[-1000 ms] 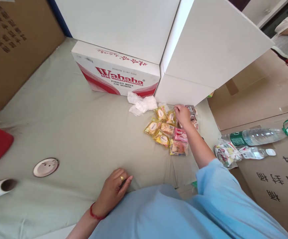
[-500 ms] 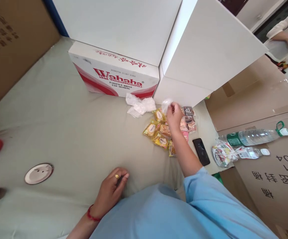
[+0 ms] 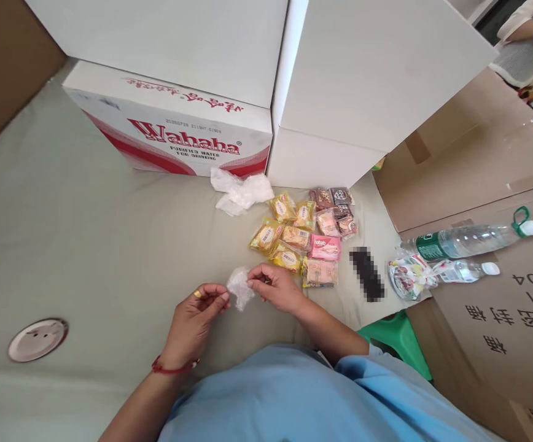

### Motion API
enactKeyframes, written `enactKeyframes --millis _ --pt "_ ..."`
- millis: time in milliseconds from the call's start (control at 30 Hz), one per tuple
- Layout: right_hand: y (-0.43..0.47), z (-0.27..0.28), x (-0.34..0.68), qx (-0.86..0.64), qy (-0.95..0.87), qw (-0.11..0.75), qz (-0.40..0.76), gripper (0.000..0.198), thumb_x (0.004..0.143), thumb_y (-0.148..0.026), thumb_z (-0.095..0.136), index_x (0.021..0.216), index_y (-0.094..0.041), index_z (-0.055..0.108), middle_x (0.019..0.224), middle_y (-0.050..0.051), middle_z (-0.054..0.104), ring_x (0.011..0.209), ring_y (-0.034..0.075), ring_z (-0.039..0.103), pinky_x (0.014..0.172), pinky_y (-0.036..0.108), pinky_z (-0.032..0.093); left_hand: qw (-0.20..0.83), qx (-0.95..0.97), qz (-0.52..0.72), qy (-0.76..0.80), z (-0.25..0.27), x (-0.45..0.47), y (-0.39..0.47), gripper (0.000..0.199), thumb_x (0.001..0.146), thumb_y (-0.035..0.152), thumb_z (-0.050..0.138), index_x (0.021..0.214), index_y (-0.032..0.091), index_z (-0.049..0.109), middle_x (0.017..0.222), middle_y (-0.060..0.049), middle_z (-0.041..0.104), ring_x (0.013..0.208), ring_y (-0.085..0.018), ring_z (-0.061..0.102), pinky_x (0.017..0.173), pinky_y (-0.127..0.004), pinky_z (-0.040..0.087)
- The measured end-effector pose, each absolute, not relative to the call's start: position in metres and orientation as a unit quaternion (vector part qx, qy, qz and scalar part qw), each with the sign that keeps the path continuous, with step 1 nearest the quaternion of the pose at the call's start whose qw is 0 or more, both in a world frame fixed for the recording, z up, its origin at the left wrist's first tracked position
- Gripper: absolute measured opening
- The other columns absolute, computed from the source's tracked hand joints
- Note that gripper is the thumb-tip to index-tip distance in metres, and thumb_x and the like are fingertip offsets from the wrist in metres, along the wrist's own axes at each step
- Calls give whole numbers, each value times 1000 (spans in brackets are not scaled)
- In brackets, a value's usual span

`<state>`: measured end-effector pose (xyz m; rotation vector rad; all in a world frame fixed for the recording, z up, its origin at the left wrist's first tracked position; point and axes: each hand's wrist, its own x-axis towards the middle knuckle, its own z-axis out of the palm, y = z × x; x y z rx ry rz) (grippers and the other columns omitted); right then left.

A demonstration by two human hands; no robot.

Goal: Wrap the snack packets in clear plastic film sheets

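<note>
Between left hand (image 3: 196, 316), right hand (image 3: 276, 287): pinched plastic (image 3: 239, 291).

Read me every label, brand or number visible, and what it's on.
"Wahaha®": white-and-red cardboard box front
"PURIFIED WATER FOR DRINKING": same front
"娃哈哈": box top, upside down
"nabati": pink plastic packet
Too small, blurred or inverted to read surely: box's printed code, other plastic packets, clear plastic bottles, brown cardboard carton.

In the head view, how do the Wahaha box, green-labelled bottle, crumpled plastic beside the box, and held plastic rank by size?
Largest to smallest:
1. Wahaha box
2. Green-labelled bottle
3. Crumpled plastic
4. Held plastic
</note>
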<state>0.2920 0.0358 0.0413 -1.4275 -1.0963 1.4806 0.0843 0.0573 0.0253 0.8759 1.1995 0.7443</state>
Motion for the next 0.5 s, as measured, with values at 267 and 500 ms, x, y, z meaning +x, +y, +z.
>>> enactKeyframes --millis 267,500 --pt "39 50 287 -556 -434 411 578 38 78 -54 81 83 -21 64 68 -5 59 58 9 50 53 21 40 713 418 293 482 42 94 51 67 64 64 88 110 20 66 111 -9 73 88 -22 69 68 -31 59" --pt "39 58 289 -543 -333 416 649 50 71 -63 83 82 -22 57 67 -7 56 49 7 42 43 21 35 693 319 359 537 32 85 69 56 55 54 94 85 18 65 71 3 64 61 -11 54 54 -22 44"
